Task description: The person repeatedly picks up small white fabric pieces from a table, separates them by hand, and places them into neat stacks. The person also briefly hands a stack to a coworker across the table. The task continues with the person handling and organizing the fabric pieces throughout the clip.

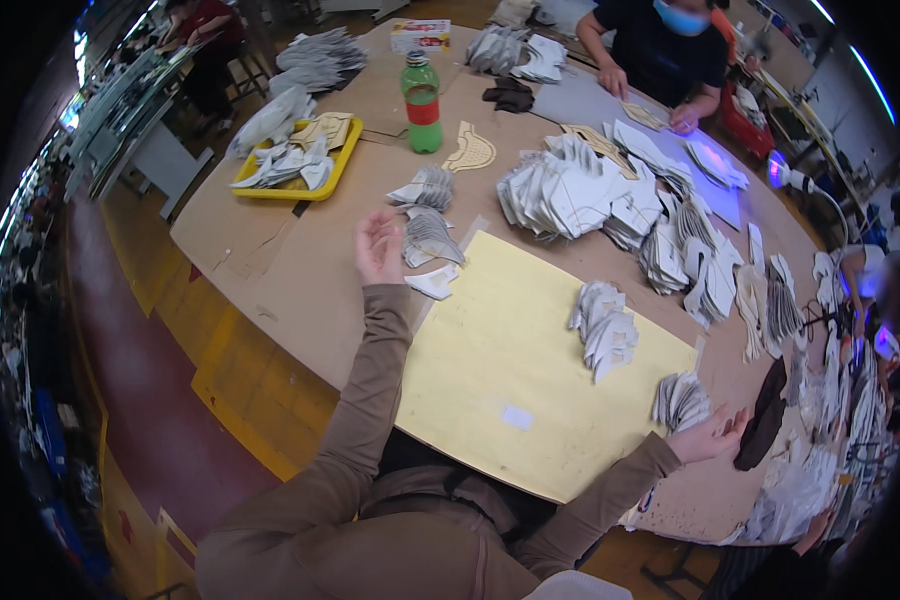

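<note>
The left hand [378, 246] hovers with fingers loosely spread and empty beside a small fanned stack of grey cut pieces [430, 236] on the table [300, 270], while the right hand [712, 435], also spread and empty, rests by another stack [681, 400]; these pieces look light, thin and floppy, best pinched at the stack's edge.

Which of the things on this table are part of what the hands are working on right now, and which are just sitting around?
In hand:
left hand, open, beside small grey cut-piece stacks
right hand, open, next to a fanned grey stack
yellow sheet between them, with a grey pile on it

Lying about:
green bottle
yellow tray
dark patch
co-worker's hands
</note>
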The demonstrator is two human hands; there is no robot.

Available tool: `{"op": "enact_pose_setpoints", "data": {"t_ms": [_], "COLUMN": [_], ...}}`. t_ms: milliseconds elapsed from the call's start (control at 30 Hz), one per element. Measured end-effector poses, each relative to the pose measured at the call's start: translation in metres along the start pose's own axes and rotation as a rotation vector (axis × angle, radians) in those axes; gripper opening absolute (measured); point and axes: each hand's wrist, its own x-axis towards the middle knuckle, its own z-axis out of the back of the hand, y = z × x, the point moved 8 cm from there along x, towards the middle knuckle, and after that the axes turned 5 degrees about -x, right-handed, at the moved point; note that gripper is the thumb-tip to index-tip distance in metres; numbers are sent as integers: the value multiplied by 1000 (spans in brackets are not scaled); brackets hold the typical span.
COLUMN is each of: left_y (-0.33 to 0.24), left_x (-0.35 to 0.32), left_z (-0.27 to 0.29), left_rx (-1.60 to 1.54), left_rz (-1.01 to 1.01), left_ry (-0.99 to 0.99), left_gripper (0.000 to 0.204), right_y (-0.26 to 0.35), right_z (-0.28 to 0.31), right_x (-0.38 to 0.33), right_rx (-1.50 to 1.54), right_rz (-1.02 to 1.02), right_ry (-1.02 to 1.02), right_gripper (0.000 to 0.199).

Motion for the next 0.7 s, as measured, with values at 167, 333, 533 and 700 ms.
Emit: {"op": "enact_pose_setpoints", "data": {"t_ms": [167, 333, 533, 700], "left_y": [6, -10, 42, -6], "left_x": [-16, -24, -27, -46], "left_z": [3, -19, 22, 2], "left_rx": [233, 308, 217, 745], "left_rz": [77, -52, 313, -115], "left_ry": [0, 164, 166, 414], "left_gripper": [40, 34, 37, 44], "right_y": [15, 30, 62, 71], "right_z": [-23, -51, -53, -54], "right_x": [-22, -45, -61, -68], "right_rx": [229, 201, 176, 188], "right_rz": [-74, -51, 73, 98], "right_ry": [164, 404, 471, 514], "right_gripper": [29, 24, 21, 20]}}
